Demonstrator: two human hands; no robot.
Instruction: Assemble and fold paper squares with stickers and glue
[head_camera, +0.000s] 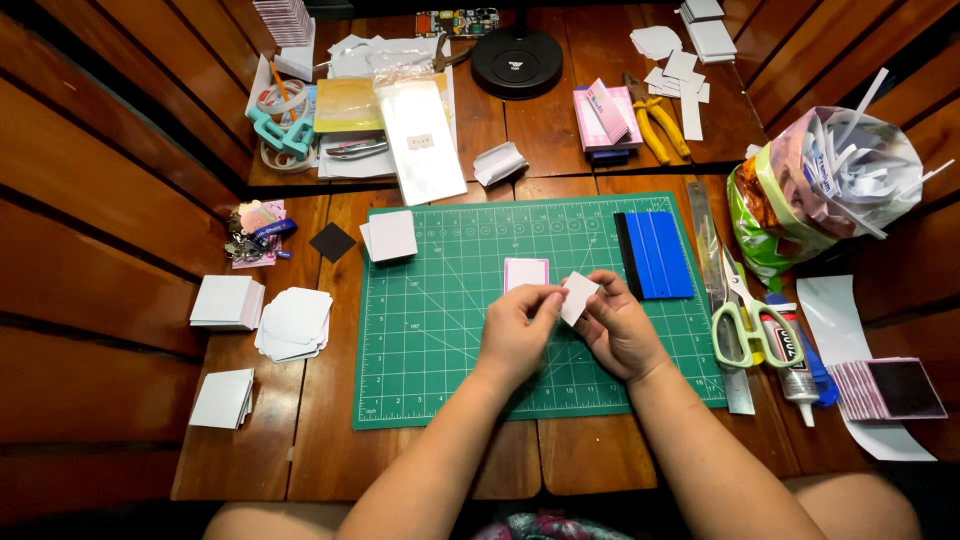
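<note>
While we're working over the green cutting mat (430, 330) on the wooden table (330, 460), everything that matters is sitting mid-mat, just ahead of us. We're holding a small white card (578, 297) up off the mat between both hands: the left hand (517, 330) is pinching its left edge with thumb and forefinger, the right hand (618, 325) is closing narrow on its right side, fingers curled. The card is tilting, long axis running roughly up-left to down-right, and both hands are touching it, so neither is nearer. The pink-bordered white square (526, 273) is lying flat on the mat just beyond the left fingertips, near but apart from the held card. The blue squeegee (655, 254) is resting at the mat's right part, beyond the right hand; green-handled scissors (745, 325), a steel ruler (715, 285) and a glue tube (795, 360) are lying off the mat's right edge. White card stacks (290, 322) are sitting well apart to the left, one more stack (390, 236) at the mat's top-left corner. We're not seeing the card's underside or the right fingertips behind it, so we cannot tell whether anything is peeling off it; the bag of strips (830, 180) is partly cut off.
</note>
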